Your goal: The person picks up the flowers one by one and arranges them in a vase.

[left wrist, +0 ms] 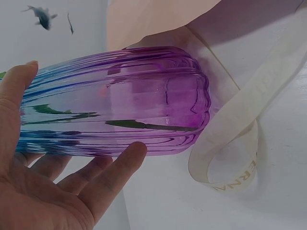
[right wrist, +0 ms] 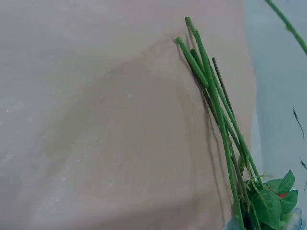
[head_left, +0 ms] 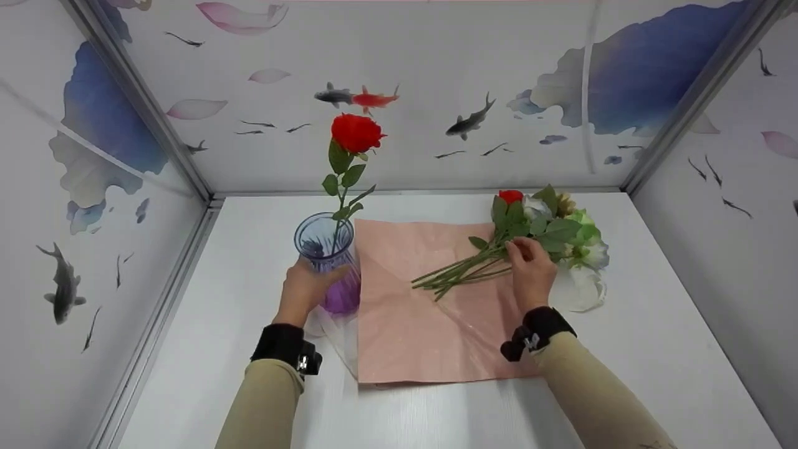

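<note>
My left hand [head_left: 307,288] grips a ribbed glass vase [left wrist: 144,96], blue at the rim and purple at the base. In the left wrist view the thumb and fingers lie on opposite sides of it. One red rose [head_left: 356,133] stands in the vase, its green stem showing through the glass. At the right, my right hand [head_left: 533,269] has its fingers curled, with thumb and fingertips pinching at the stems of a flower bunch [head_left: 548,227]. The bunch's long green stems [right wrist: 218,105] lie across pink wrapping paper [head_left: 424,337]. The right wrist view does not show this hand.
A cream ribbon [left wrist: 230,129] with gold lettering lies looped near the vase base. White wrap [head_left: 586,290] lies below the bunch's flower heads. Walls printed with fish and petals enclose the white table [head_left: 648,349] at the back and sides.
</note>
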Demonstrator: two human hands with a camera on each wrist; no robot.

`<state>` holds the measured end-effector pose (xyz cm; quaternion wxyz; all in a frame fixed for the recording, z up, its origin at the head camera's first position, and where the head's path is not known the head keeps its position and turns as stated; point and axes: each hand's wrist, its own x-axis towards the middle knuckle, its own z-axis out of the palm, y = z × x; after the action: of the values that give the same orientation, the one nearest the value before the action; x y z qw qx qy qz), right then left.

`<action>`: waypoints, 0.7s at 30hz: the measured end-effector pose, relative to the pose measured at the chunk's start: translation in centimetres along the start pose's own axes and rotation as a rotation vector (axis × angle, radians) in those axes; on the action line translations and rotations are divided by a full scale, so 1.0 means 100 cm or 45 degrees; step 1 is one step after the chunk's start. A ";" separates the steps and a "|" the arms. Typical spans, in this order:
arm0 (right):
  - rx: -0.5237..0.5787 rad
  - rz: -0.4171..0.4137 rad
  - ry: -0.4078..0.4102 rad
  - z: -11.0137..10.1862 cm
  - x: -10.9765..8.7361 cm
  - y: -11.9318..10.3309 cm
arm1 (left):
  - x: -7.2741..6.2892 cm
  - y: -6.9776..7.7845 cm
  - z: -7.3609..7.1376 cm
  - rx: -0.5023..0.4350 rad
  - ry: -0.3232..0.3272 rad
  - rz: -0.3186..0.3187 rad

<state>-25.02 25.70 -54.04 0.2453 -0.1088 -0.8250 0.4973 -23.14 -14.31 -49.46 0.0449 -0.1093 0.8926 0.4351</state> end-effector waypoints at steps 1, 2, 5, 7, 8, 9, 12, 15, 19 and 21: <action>0.018 0.003 0.002 0.000 0.000 -0.001 | 0.000 0.000 0.000 0.002 0.003 0.006; 0.036 0.008 0.004 0.001 0.001 -0.003 | 0.000 0.000 0.000 0.002 0.006 0.010; 0.090 0.035 0.008 0.001 0.001 -0.007 | 0.000 0.000 0.000 0.007 0.011 0.017; 0.120 0.051 0.011 0.001 0.001 -0.009 | 0.000 -0.001 0.000 0.013 0.009 0.021; 0.131 0.063 0.011 0.002 0.000 -0.009 | 0.000 0.000 0.000 0.014 0.008 0.020; 0.148 0.072 0.010 0.002 0.000 -0.010 | 0.000 0.000 0.000 0.015 0.007 0.019; 0.223 0.108 -0.010 0.002 -0.001 -0.012 | 0.000 0.000 0.000 0.016 0.004 0.013; 0.320 0.161 -0.020 0.003 -0.002 -0.015 | 0.000 0.001 0.000 0.015 0.005 0.008; 0.442 0.251 -0.011 0.004 -0.001 -0.019 | 0.000 0.001 0.000 0.013 0.005 0.004; 0.519 0.296 -0.014 0.005 0.000 -0.020 | 0.000 0.001 -0.001 0.011 0.007 0.000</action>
<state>-25.17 24.32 -52.46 0.1989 -0.1487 -0.6906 0.6792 -23.20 -14.29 -49.36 0.0429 -0.1103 0.8947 0.4308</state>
